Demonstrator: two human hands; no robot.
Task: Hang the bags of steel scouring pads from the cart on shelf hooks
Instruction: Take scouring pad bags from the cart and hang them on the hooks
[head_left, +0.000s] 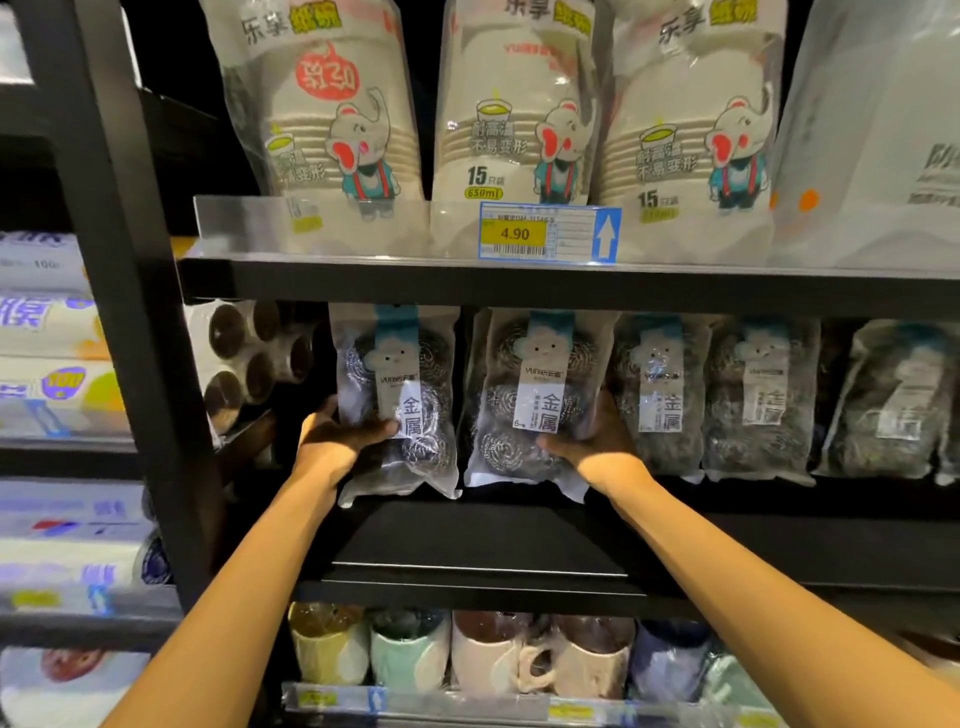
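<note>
Several clear bags of steel scouring pads hang in a row under the upper black shelf (519, 283). My left hand (337, 436) grips the lower left side of the leftmost bag (400, 384), thumb across its front. My right hand (597, 441) grips the lower right side of the second bag (535, 395), thumb on its front. Further bags (660, 395) (758, 400) (893, 405) hang to the right, untouched. The hooks are hidden behind the bag tops. The cart is out of view.
Packs of paper cups (514, 104) stand on the shelf above, with a price tag (545, 234) on its clear rail. Mugs (488, 649) fill the shelf below. A black upright post (119, 312) and rolls (254, 358) sit left of the bags.
</note>
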